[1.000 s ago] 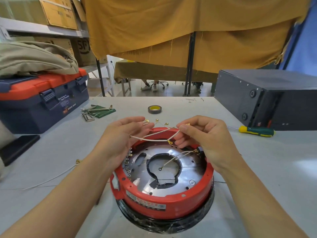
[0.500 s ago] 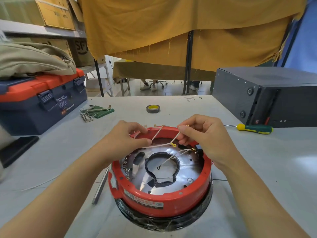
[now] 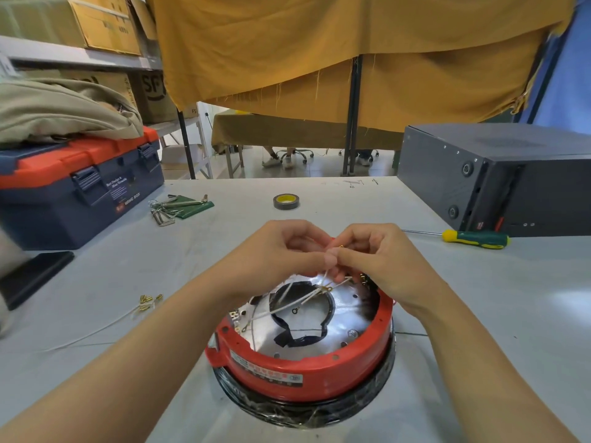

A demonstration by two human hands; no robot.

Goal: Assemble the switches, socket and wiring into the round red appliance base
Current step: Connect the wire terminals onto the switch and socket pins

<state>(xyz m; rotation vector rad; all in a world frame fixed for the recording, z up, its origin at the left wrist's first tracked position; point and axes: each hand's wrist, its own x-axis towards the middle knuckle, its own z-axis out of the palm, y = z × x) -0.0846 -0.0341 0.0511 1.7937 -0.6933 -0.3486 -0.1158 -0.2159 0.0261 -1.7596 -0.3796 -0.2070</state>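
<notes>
Your two hands meet above the far rim of the round red appliance base (image 3: pixel 307 377), which sits on the grey desk (image 3: pixel 479 314) directly in front of you, resting on a black, film-wrapped ring. Your left hand (image 3: pixel 281 251) and your right hand (image 3: pixel 380 257) touch at the fingertips, and the fingers of both are curled, pinching a small bunch of thin white wires (image 3: pixel 311 294) between them. A brass terminal shows just above the pinch. The wires hang down from your fingers into the base, over its shiny metal plate (image 3: pixel 348 318) and the dark, tape-edged opening in the middle; ring terminals tip their loose ends.

On the desk to your left lie a few small brass terminals (image 3: pixel 147 300) and another white wire. Further back are a set of hex keys (image 3: pixel 169 209) on a green holder and a roll of tape (image 3: pixel 286 201). A blue and orange toolbox (image 3: pixel 80 193) stands at far left. To your right, a screwdriver (image 3: pixel 473 238) with a yellow and green handle lies beside a dark grey metal box (image 3: pixel 499 174).
</notes>
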